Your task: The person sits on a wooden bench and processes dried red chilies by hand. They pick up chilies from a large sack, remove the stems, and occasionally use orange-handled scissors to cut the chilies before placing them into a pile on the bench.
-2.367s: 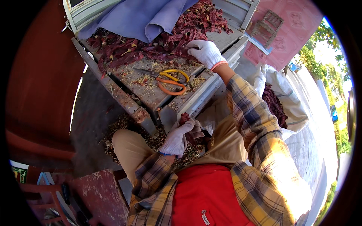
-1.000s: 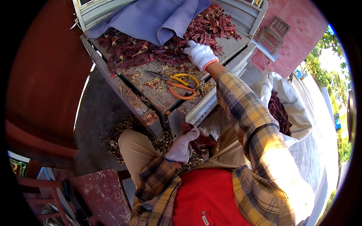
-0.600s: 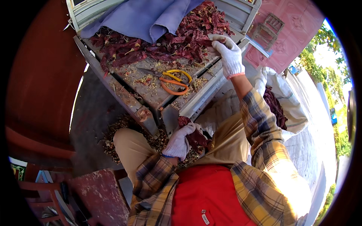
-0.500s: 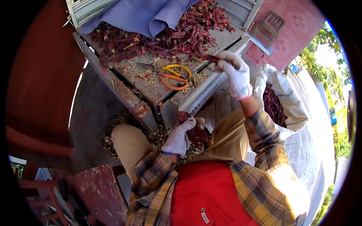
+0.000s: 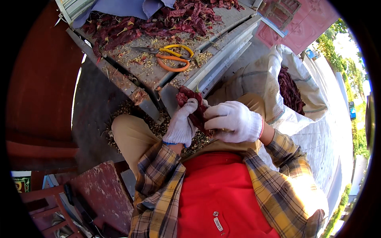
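My left hand [image 5: 183,123], in a white knitted glove, is closed around a small bunch of dried red chili peppers [image 5: 194,113] above my lap. From the right my right hand [image 5: 236,122], gloved the same way, meets the bunch with curled fingers that pinch at its lower part. The fingertips are partly hidden behind the peppers and the glove. Scissors [image 5: 174,57] with one yellow and one orange handle lie open on the metal truck bed [image 5: 149,73], beyond my hands. Behind them spreads a pile of dried chili peppers [image 5: 158,29].
A purple-blue cloth [image 5: 119,8] covers part of the pile. Yellow seeds are scattered over the bed. To my right stands a white woven sack [image 5: 254,77] holding dried chilies [image 5: 291,91]. Debris lies on the ground below my hands. A worn red wooden board [image 5: 103,194] is at lower left.
My right hand has come back from the edge of the pile, down to the bunch in my left hand. My left hand has stayed closed and risen slightly. The view has shifted a little.
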A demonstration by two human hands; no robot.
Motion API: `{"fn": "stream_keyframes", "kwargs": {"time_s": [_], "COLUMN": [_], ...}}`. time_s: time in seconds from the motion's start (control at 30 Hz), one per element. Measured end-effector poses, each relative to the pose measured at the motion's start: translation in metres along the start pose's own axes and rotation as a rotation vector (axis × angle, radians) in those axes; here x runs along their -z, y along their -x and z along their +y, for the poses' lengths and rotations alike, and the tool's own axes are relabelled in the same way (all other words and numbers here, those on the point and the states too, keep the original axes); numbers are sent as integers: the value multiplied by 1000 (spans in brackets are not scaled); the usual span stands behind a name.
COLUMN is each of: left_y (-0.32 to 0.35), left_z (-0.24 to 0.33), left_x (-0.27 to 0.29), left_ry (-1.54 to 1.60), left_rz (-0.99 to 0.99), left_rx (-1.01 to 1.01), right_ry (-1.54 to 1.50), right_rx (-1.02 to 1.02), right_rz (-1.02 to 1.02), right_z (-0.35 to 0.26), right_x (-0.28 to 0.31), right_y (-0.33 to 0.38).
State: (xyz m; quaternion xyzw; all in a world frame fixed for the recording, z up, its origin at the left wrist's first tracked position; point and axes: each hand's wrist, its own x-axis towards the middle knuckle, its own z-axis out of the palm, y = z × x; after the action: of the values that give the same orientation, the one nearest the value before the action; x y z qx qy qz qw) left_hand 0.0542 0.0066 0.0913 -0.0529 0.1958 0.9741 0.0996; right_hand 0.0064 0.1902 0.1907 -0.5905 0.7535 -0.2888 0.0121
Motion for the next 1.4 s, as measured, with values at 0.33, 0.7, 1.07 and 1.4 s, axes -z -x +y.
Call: {"fn": "stream_keyframes", "kwargs": {"time_s": [0.33, 0.7, 1.07, 1.4], "left_y": [-2, 6, 11, 14], "left_z": [0, 11, 12, 10], "left_x": [10, -13, -19, -19], "left_ry": [-90, -244, -340, -566], "left_rz": [-67, -75, -54, -20], "left_rx": [40, 34, -39, -154], "right_ry": [-821, -33, -943, -1555], "right_rx": [-788, -194, -924, -1197], "right_rz": [230, 218, 267, 276], "right_z": [22, 21, 6, 23], "right_x": [-5, -14, -15, -26], "right_y": [-33, -26, -35, -23]}}
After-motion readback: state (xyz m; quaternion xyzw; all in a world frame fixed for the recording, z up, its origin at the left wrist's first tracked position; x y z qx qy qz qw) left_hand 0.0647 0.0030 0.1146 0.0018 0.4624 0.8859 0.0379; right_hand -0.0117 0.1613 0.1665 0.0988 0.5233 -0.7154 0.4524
